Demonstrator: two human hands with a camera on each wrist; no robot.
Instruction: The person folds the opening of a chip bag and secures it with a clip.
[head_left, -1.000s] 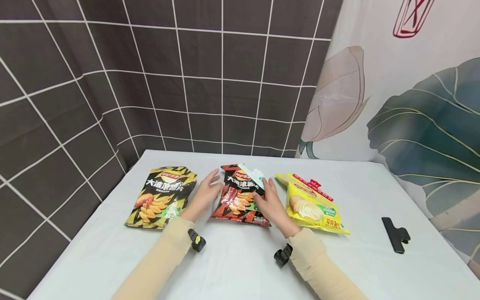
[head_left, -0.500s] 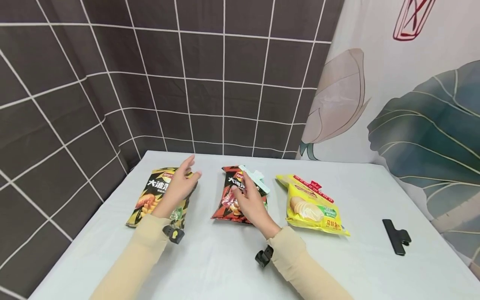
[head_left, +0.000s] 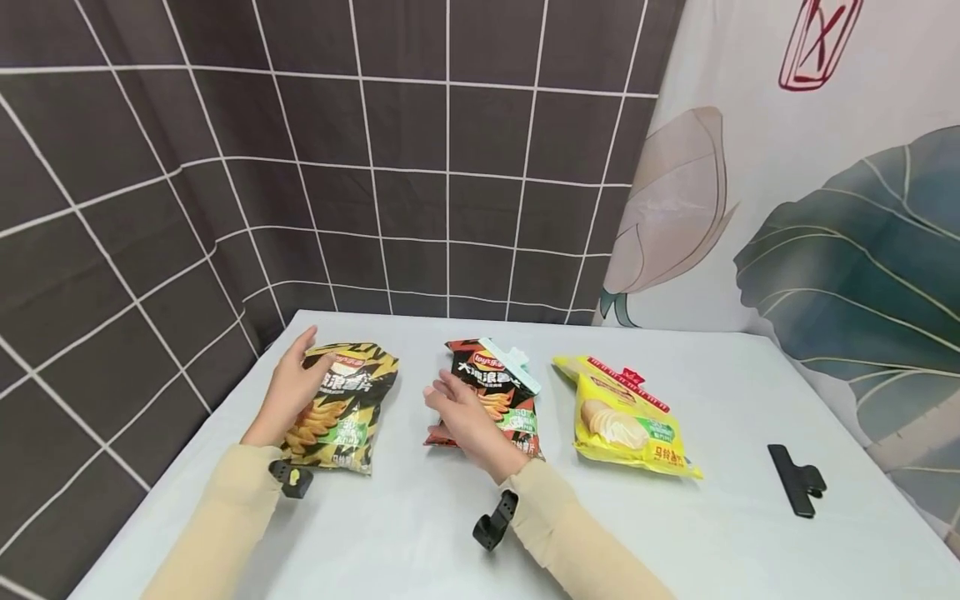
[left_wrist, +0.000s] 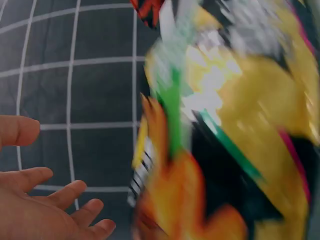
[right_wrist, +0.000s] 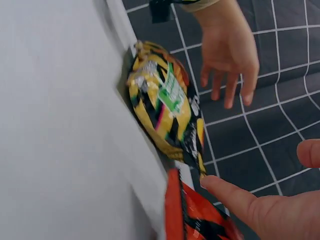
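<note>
In the head view my left hand (head_left: 288, 392) hovers at the left side of a black-and-yellow bag of potato chips (head_left: 348, 417), covering part of its front. The left wrist view shows that hand's fingers spread, a gap between them and the blurred bag (left_wrist: 260, 125). My right hand (head_left: 468, 421) is over the lower left of a red-and-black chip bag (head_left: 487, 375), fingers extended and holding nothing. Whether it touches the bag is unclear. A pale blue bag clip (head_left: 512, 365) lies across the upper right of the red bag.
To the right lies a yellow chip bag (head_left: 626, 425) with a red bag clip (head_left: 630, 383) along its top. A black bag clip (head_left: 795, 482) rests near the right edge of the white table (head_left: 420, 533). Dark grid-patterned cloth (head_left: 405, 200) hangs behind and to the left.
My left hand has moved left, across the black-and-yellow bag to its far left side. My right hand has shifted left from the red bag's right side to its lower left.
</note>
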